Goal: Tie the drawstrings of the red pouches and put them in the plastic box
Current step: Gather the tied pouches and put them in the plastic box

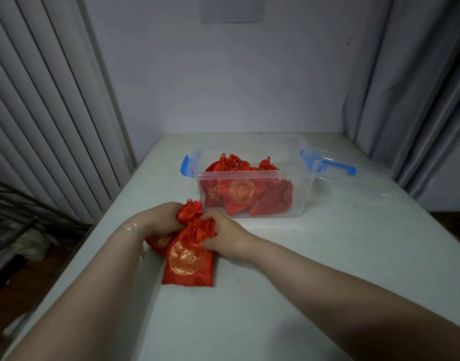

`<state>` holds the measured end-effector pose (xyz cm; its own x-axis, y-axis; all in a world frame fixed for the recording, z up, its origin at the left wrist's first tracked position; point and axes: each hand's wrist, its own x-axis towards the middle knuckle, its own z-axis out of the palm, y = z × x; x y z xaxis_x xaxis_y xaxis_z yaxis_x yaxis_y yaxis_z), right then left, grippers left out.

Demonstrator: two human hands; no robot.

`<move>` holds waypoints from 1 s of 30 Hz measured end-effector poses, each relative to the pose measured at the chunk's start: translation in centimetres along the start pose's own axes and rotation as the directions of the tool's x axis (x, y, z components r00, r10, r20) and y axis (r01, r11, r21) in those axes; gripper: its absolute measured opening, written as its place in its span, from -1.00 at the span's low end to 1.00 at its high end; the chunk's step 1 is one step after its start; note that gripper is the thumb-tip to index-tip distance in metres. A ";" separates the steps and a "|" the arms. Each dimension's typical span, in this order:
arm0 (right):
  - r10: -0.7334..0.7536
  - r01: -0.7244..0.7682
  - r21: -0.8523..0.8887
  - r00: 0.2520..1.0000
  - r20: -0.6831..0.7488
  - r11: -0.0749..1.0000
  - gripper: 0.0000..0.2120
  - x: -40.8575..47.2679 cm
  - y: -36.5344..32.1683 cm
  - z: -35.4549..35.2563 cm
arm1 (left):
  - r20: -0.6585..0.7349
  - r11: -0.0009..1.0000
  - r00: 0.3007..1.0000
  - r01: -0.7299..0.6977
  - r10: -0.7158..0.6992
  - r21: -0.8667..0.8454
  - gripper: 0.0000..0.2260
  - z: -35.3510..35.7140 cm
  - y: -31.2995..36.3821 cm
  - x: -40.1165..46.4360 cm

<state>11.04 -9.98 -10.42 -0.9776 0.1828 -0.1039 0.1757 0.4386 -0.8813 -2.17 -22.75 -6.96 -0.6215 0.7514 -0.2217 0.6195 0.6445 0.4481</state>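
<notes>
Two red satin pouches with gold emblems lie on the white table in front of me. The nearer pouch (188, 259) lies flat, and my right hand (225, 237) grips its gathered neck. My left hand (160, 217) is closed on the neck of the second pouch (190, 211), whose body (158, 242) shows partly under my wrist. Beyond them stands the clear plastic box (252, 196) with blue latches, holding several tied red pouches (240, 190).
The box's clear lid with a blue handle (339, 166) lies to the right of the box. The table's left edge (106, 212) drops off next to grey ribbed panels; a curtain hangs at the right, a wall behind.
</notes>
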 end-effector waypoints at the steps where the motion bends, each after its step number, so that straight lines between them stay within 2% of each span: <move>1: -0.036 0.038 0.050 0.999 -0.030 0.998 -0.50 -0.1 0.1 -0.2 | 0.024 0.996 1.000 -0.012 0.014 -0.091 -0.92 -0.2 0.0 -0.2; 3: -0.134 0.146 0.119 0.986 -0.098 0.982 -0.60 -0.5 -0.4 -1.3 | 0.061 0.944 0.997 -0.029 0.052 -0.328 -0.85 -1.1 0.3 -1.0; 5: -0.269 0.296 0.126 0.944 -0.192 0.947 -0.62 -1.3 -1.8 -3.4 | 0.096 0.850 0.986 -0.066 0.136 -0.523 -0.81 -2.2 1.0 -1.9; 7: -0.392 0.434 0.086 0.869 -0.302 0.897 -0.66 -2.0 -3.8 -5.9 | 0.137 0.765 0.962 -0.096 0.235 -0.637 -0.63 -3.4 1.7 -2.7; 9: -0.468 0.532 0.014 0.757 -0.456 0.847 -0.73 -2.0 -5.5 -8.4 | 0.128 0.727 0.949 -0.131 0.289 -0.674 -0.42 -4.2 2.5 -2.9; 11: -0.459 0.564 -0.040 0.626 -0.630 0.825 -0.75 -1.4 -6.8 -10.8 | 0.056 0.705 0.950 -0.187 0.306 -0.684 -0.28 -4.8 3.7 -2.9; 13: -0.342 0.511 -0.012 0.558 -0.756 0.860 -0.74 -0.5 -7.3 -13.3 | -0.072 0.653 0.954 -0.253 0.292 -0.713 -0.21 -5.2 5.3 -2.7; 15: -0.198 0.397 0.081 0.612 -0.766 0.914 -0.81 0.5 -7.0 -15.1 | -0.213 0.581 0.941 -0.330 0.262 -0.744 -0.28 -5.6 6.8 -2.3; 18: -0.057 0.225 0.152 0.713 -0.699 0.962 -0.82 1.8 -5.9 -15.9 | -0.414 0.555 0.894 -0.434 0.171 -0.709 -0.61 -6.4 9.0 -0.7; 20: -0.018 0.140 0.146 0.778 -0.627 0.979 -0.81 2.1 -5.9 -15.6 | -0.476 0.526 0.877 -0.438 0.071 -0.729 -0.71 -7.4 10.1 0.5; 22: -0.017 0.053 0.051 0.841 -0.540 0.997 -0.82 2.0 -6.1 -15.6 | -0.499 0.507 0.866 -0.440 0.022 -0.741 -0.76 -8.3 10.9 1.9; 24: -0.038 -0.101 -0.251 0.868 -0.495 0.963 -0.83 1.8 -5.9 -15.9 | -0.520 0.606 0.854 -0.426 0.024 -0.672 -0.79 -8.4 11.0 3.6; 25: -0.026 -0.214 -0.401 0.857 -0.515 0.891 -0.86 1.7 -5.4 -16.2 | -0.493 0.720 0.870 -0.361 0.030 -0.593 -0.78 -8.1 10.9 4.7; 26: -0.012 -0.314 -0.484 0.830 -0.558 0.817 -0.87 1.5 -5.0 -16.1 | -0.448 0.871 0.894 -0.226 0.008 -0.436 -0.70 -7.7 10.6 5.4; 27: -0.022 -0.371 -0.514 0.795 -0.607 0.773 -0.85 1.2 -4.5 -16.2 | -0.437 0.976 0.899 -0.065 -0.033 -0.208 -0.59 -7.2 10.3 6.0; 28: -0.064 -0.374 -0.522 0.764 -0.643 0.767 -0.83 1.0 -4.0 -16.2 | -0.481 0.999 0.876 0.036 -0.038 -0.015 -0.50 -6.7 10.3 6.3; 30: -0.253 -0.254 -0.555 0.691 -0.677 0.792 -0.82 0.5 -3.2 -16.4 | -0.597 0.980 0.795 0.014 0.108 0.196 -0.54 -5.7 11.1 5.9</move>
<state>11.90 3.15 -0.12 -0.6416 0.6111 0.4636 0.4513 0.7895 -0.4160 -1.72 -11.95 1.59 -0.7136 0.5828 0.3886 0.6926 0.6704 0.2664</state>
